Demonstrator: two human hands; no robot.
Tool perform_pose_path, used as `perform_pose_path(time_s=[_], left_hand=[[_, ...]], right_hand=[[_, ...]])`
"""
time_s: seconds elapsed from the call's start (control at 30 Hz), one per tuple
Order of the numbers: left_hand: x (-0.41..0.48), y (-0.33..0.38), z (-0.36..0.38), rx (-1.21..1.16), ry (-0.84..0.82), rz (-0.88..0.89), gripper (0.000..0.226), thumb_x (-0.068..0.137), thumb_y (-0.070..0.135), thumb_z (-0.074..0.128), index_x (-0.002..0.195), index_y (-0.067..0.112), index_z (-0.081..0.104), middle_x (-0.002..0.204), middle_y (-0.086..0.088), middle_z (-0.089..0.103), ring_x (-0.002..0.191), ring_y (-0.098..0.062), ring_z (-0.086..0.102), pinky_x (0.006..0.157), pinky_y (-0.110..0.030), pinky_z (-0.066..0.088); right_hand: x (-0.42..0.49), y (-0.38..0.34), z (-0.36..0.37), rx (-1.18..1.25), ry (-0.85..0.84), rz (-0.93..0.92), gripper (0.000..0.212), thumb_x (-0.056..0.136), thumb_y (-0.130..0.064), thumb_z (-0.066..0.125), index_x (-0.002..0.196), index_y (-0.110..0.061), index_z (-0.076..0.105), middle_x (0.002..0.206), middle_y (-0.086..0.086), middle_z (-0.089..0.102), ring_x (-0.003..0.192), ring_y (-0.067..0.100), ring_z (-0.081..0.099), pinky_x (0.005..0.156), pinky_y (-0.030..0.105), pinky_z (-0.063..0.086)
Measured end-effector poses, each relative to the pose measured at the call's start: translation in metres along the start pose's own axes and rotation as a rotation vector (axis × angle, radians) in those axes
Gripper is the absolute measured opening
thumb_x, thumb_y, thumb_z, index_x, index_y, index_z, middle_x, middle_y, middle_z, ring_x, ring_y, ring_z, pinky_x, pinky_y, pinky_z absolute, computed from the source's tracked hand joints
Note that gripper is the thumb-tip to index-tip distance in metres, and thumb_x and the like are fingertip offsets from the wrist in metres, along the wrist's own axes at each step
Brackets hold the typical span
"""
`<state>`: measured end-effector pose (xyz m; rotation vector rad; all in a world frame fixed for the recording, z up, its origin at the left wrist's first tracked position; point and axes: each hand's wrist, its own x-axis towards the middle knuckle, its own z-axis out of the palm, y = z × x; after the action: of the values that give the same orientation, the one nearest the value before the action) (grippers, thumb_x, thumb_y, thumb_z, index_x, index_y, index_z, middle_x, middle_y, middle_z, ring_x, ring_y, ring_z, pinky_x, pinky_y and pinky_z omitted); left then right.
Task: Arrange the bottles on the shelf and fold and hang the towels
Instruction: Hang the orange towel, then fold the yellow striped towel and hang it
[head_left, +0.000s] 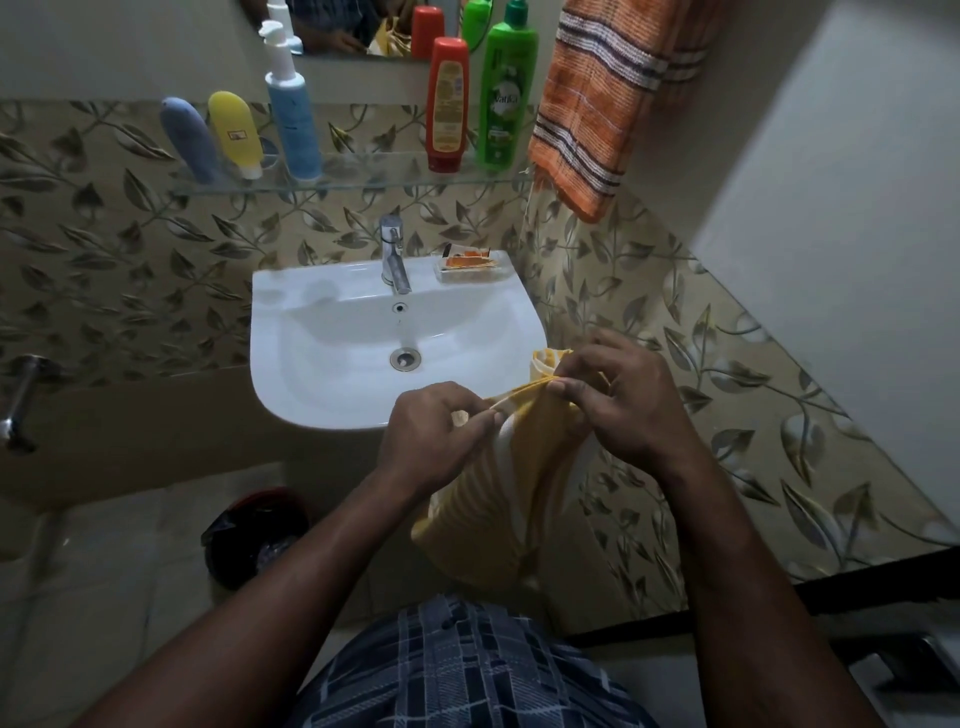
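The yellow striped towel (498, 493) hangs in front of the sink (322, 332), its top edge pinched by the left hand (436, 431) and right hand (618, 400). Five bottles stand on the glass shelf (363, 179); an orange striped towel (597, 104) hangs beside it.

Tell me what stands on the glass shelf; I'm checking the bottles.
On the glass shelf: blue tube, yellow tube, pump bottle, red bottle, green bottle. The orange towel hides its right end.

a home bathroom: white sink (332, 332), mirror (337, 31), glass toiletry shelf (363, 179).
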<state>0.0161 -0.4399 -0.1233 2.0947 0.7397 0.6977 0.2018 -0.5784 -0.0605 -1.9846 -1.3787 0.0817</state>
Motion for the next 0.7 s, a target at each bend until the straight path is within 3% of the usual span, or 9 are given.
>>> perform_pose_path(time_s=[0.13, 0.27, 0.37, 0.53, 0.7], left_hand=[[-0.002, -0.005, -0.005, -0.129, 0.015, -0.054, 0.014, 0.083, 0.042, 0.077, 0.076, 0.031, 0.075, 0.08, 0.01, 0.075, 0.079, -0.009, 0.071, 0.071, -0.033, 0.058], [-0.006, -0.01, -0.005, -0.157, 0.007, -0.053, 0.014, 0.081, 0.04, 0.077, 0.074, 0.03, 0.072, 0.079, 0.009, 0.075, 0.078, -0.011, 0.071, 0.072, -0.041, 0.06], [-0.007, -0.012, -0.006, -0.147, 0.049, -0.038, 0.018, 0.084, 0.032, 0.081, 0.075, 0.029, 0.065, 0.079, 0.008, 0.074, 0.077, -0.012, 0.071, 0.071, -0.038, 0.06], [-0.009, -0.013, -0.009, -0.138, 0.053, 0.031, 0.014, 0.091, 0.025, 0.077, 0.104, 0.025, 0.071, 0.08, 0.01, 0.073, 0.078, -0.01, 0.071, 0.071, -0.028, 0.057], [-0.01, -0.012, -0.005, 0.012, 0.076, 0.096, 0.015, 0.094, 0.032, 0.067, 0.091, 0.021, 0.077, 0.075, 0.018, 0.066, 0.071, -0.005, 0.062, 0.065, -0.029, 0.05]], right_hand=[[0.0, 0.005, 0.002, -0.004, 0.021, 0.037, 0.007, 0.085, -0.018, 0.084, 0.085, -0.017, 0.077, 0.091, -0.003, 0.065, 0.085, 0.01, 0.061, 0.07, 0.007, 0.037], [-0.001, 0.007, 0.006, -0.006, 0.021, 0.05, 0.008, 0.084, -0.018, 0.085, 0.085, -0.018, 0.077, 0.089, -0.007, 0.063, 0.084, -0.001, 0.058, 0.069, 0.005, 0.037], [-0.001, 0.008, 0.009, -0.013, 0.023, 0.05, 0.008, 0.084, -0.019, 0.085, 0.085, -0.019, 0.077, 0.086, -0.011, 0.06, 0.083, -0.003, 0.056, 0.069, 0.005, 0.036], [-0.002, 0.009, 0.011, -0.024, 0.028, 0.062, 0.008, 0.084, -0.02, 0.085, 0.084, -0.019, 0.077, 0.086, -0.011, 0.061, 0.082, -0.003, 0.056, 0.068, 0.004, 0.036], [-0.002, 0.01, 0.015, -0.061, 0.064, 0.074, 0.008, 0.084, -0.022, 0.085, 0.085, -0.017, 0.079, 0.082, -0.014, 0.058, 0.078, 0.001, 0.056, 0.069, 0.005, 0.035]])
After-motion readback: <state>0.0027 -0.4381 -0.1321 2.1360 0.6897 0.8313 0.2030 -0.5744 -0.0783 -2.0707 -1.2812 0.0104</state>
